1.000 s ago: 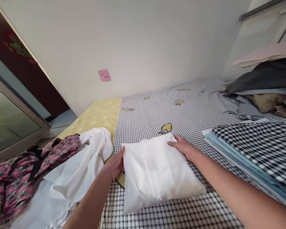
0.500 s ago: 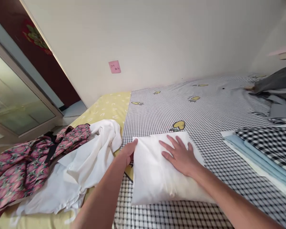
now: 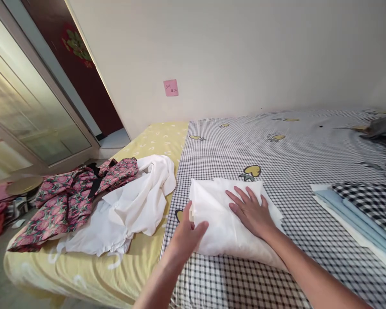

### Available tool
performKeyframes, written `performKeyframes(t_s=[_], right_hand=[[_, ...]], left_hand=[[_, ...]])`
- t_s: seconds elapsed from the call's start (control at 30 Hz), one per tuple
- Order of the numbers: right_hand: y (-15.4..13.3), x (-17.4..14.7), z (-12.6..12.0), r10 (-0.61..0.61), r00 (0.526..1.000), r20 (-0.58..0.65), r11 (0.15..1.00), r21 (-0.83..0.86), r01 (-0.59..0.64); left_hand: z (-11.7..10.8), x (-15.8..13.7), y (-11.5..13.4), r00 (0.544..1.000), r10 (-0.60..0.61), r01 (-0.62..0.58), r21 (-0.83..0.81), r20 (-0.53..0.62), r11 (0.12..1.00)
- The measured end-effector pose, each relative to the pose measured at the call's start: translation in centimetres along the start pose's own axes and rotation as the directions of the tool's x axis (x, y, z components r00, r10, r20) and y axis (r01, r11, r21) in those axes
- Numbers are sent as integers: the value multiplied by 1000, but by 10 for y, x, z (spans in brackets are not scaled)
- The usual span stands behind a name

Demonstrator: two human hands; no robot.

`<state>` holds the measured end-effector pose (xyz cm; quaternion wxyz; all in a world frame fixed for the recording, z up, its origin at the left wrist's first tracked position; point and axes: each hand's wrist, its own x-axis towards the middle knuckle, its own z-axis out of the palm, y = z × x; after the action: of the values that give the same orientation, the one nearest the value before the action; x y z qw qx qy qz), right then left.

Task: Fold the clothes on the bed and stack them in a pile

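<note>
One folded white fabric bundle (image 3: pixel 217 229) laid on black-and-white checked sheet (image 3: pixel 228 150); judged light, soft, best supported underneath. Covered by flat-spread right hand (image 3: pixel 253 212); left hand (image 3: pixel 184 236) loosely parted at left edge, nothing gripped.

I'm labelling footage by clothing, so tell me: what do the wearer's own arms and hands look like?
Both the left forearm and right forearm are bare, with no sleeves in view. The left hand and right hand wear no gloves, and their visible fingers show no rings. I see no watch, bracelet or markings either.
</note>
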<state>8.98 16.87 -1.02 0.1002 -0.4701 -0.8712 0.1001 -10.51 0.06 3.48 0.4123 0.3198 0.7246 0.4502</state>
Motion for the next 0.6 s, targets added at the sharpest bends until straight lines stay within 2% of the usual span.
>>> performKeyframes(t_s=[0.13,0.2,0.27,0.33,0.4,0.47,0.5,0.53,0.6], right_hand=[[-6,0,-18,33,993,117,999,29,-37],[-6,-4,-27,22,992,121,997,67,-30],[-4,-12,-30,19,996,84,997,70,-24],[-1,-20,-27,22,998,56,999,45,-24],[1,-27,-21,11,999,45,1000,26,-13],[2,-29,-16,-13,1000,26,1000,26,13],[2,-29,-15,-28,999,16,999,32,28],[2,-28,-14,-41,999,7,998,40,41],[2,-26,-13,-62,998,-12,996,57,62]], left_hand=[[12,-11,-10,994,19,-6,119,-106,993],[12,-12,-10,989,66,-32,241,-134,970],[8,-14,-10,986,94,-31,409,-136,912],[3,-19,-11,989,95,-10,574,-118,819],[0,-24,-9,992,83,10,733,-91,680],[3,-30,-2,979,174,5,863,-107,505],[7,-33,4,952,276,9,908,-136,418],[13,-35,12,899,406,16,938,-165,345],[29,-36,31,733,656,10,967,-180,255]])
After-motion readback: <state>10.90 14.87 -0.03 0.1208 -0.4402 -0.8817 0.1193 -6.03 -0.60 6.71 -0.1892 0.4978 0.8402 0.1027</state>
